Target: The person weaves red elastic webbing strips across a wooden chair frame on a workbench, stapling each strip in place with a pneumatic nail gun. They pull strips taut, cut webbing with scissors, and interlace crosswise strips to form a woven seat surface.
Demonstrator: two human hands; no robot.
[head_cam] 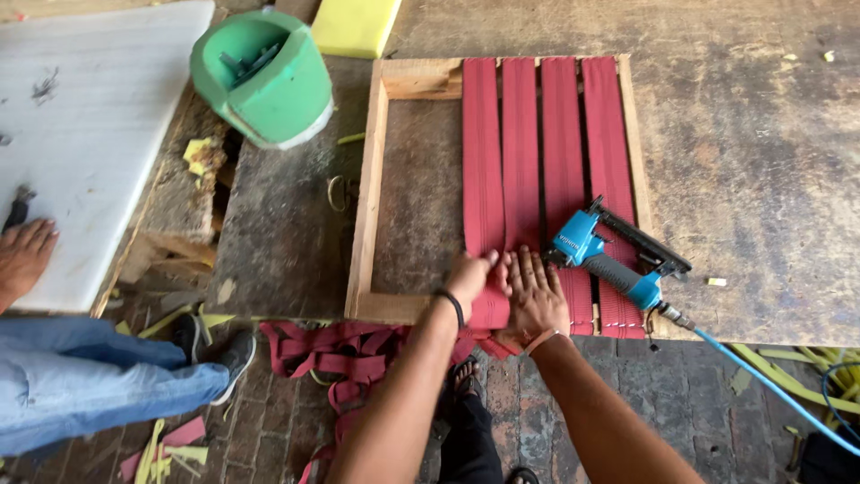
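Where the scene begins at the far left, a white sheet (90, 134) lies flat, and another person's hand (22, 255) rests on its near edge; below it that person's leg in blue jeans (98, 376) stretches across the brick floor (269, 412), ending in a dark shoe (215, 345). Yellow scraps (161, 448) lie scattered on the floor near it. Farther right, at the far edge of the desk (743, 179), stands a green bucket (264, 76) tilted toward the viewer, with a yellow foam block (354, 25) just beyond it. On the desk lies a rectangular wooden frame (367, 197); four red webbing straps (520, 143) run side by side from its far rail to its near rail, filling the frame's right half, while the left half shows bare desk. At the near rail the left hand (470, 278) closes its grip on the end of the leftmost strap, fingers curled over the webbing; a dark band circles its wrist. Just beside it, touching, the right hand (536, 300) lies flat with its grip wide, fingers spread and pressing the webbing onto the rail. Loose red webbing (340, 354) hangs in loops below the desk edge onto the floor. Right of the hands, a blue pneumatic stapler (614, 260) rests on the rightmost straps, and its blue air hose (770, 385) trails off to the near right.
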